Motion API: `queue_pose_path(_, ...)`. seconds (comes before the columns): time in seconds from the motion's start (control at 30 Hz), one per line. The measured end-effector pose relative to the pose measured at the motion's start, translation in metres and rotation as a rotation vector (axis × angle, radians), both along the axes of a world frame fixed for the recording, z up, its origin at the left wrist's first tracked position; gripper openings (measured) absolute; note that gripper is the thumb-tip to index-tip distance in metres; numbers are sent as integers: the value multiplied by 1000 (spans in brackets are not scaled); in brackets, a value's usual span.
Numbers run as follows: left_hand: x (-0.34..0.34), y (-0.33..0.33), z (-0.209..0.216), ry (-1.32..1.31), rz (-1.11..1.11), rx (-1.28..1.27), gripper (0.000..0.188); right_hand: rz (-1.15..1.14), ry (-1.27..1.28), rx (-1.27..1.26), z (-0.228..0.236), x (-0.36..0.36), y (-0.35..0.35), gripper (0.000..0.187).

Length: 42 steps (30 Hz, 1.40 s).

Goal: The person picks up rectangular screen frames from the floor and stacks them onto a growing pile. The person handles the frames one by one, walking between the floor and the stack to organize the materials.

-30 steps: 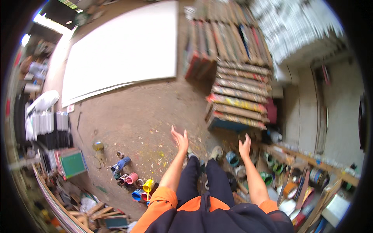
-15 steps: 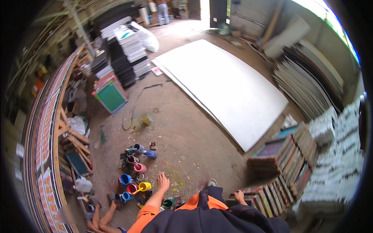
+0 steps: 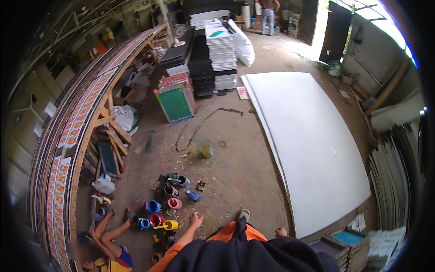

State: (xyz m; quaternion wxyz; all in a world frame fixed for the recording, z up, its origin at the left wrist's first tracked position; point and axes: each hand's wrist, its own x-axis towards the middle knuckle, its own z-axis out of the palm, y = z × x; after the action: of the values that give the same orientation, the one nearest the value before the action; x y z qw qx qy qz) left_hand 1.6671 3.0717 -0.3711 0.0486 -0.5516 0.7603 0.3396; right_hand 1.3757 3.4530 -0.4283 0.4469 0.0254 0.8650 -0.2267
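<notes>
My left hand (image 3: 195, 221) hangs in front of me with nothing in it, its fingers loosely bent and apart. Nearest to it on the floor is a yellow paint can (image 3: 171, 225) with a stick across its rim. Beside that stand a red can (image 3: 157, 221), a blue can (image 3: 153, 206) and a pink-red can (image 3: 175, 203). A blue bottle (image 3: 193, 195) lies just beyond. At my right side, my right hand (image 3: 281, 232) is close to the edge of a large white sheet (image 3: 317, 149); its fingers are mostly hidden.
A co-worker (image 3: 113, 254) sits at the lower left, legs towards the cans. A long wooden rack (image 3: 97, 106) with printed sheets runs along the left. Stacked boards (image 3: 220, 54) and a green-faced screen frame (image 3: 176, 105) stand ahead. More frames (image 3: 346, 240) are at right.
My view has turned left, so the white sheet and board stacks sit further right. The seated co-worker shows more fully. My left hand's fingers, spread before, are now more bent.
</notes>
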Motion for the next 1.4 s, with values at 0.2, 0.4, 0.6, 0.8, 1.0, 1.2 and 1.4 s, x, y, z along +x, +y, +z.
queue_pose_path(0.2, -66, -37, -9, 201, 157, -34, 38, 132, 299, -260, -13, -170, -116, 29)
queue_pose_path(0.4, -108, -86, -56, -106, 323, 74, 39, 281, 200, -349, 39, -266, -264, 27)
queue_pose_path(0.6, -217, -187, -70, 2, 441, 164, 43, 515, 94, -142, 32, -349, -352, 24)
queue_pose_path(0.8, -346, -306, -39, 140, 348, -56, 39, 354, -12, -4, -6, -467, -395, 28)
queue_pose_path(1.0, -408, -401, -6, 170, 429, -70, 38, 1085, 171, 25, -62, -588, -520, 23)
queue_pose_path(1.2, -394, -398, -62, 43, 758, -44, 37, 1252, 117, -513, -53, -668, -738, 17)
queue_pose_path(1.4, -416, -396, -33, 55, 989, -76, 33, 1045, 115, -248, 4, -657, -964, 29)
